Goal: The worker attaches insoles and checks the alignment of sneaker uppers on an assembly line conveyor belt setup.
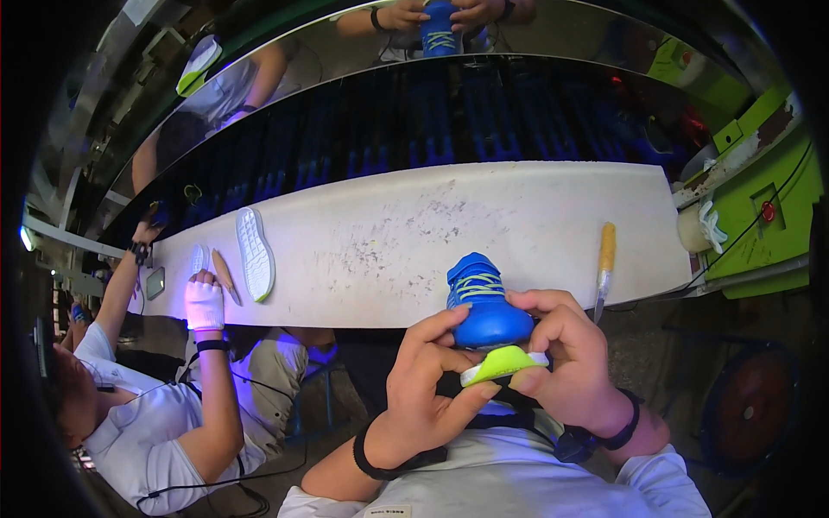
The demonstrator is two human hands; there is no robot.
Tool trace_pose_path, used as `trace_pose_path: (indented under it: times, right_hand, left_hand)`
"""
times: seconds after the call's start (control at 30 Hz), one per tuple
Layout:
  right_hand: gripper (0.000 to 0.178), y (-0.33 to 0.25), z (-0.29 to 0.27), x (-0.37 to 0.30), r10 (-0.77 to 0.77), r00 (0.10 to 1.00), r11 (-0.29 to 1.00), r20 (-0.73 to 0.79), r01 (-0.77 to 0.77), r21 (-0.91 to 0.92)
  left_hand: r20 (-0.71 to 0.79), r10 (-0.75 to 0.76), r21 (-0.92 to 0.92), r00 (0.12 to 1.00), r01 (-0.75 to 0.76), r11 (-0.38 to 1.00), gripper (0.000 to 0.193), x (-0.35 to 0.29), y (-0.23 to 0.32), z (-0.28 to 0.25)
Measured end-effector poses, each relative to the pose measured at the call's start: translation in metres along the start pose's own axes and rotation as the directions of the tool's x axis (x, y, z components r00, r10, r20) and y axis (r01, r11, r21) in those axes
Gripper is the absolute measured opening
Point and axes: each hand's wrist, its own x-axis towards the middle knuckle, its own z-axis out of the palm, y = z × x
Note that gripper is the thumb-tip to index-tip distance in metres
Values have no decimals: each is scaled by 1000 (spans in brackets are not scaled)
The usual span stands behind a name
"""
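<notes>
In front of me is a blue shoe upper (485,309) with pale yellow laces, between my two hands at the near edge of the white board. A bright green and white shoe sole (504,364) is against its near end, partly tilted. My left hand (432,375) is closed around the left side, its fingers on the upper and its thumb on the sole. On the other side my right hand (566,363) grips both pieces in the same way, thumb pressed to the sole. The underside of the shoe is mostly hidden.
A wooden-handled tool (606,259) lies right on the white board (380,207). Further left lie a white sole (255,250) and a pointed tool (225,274) near a co-worker's gloved hand (205,304). Beyond runs a dark conveyor (363,142); green machinery (764,207) stands right.
</notes>
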Motion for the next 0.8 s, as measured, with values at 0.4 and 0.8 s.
trace_pose_path:
  times: [0.4, 0.8]
  right_hand:
    - [37, -11, 12, -9, -44, 991, 996, 123, 54, -71]
    - [36, -4, 8, -6, -13, 997, 998, 69, 9, 56]
  left_hand:
    - [-37, 16, -2, 999, -17, 1000, 33, -15, 1, -16]
    - [-40, 84, 100, 996, -80, 992, 30, -9, -2, -14]
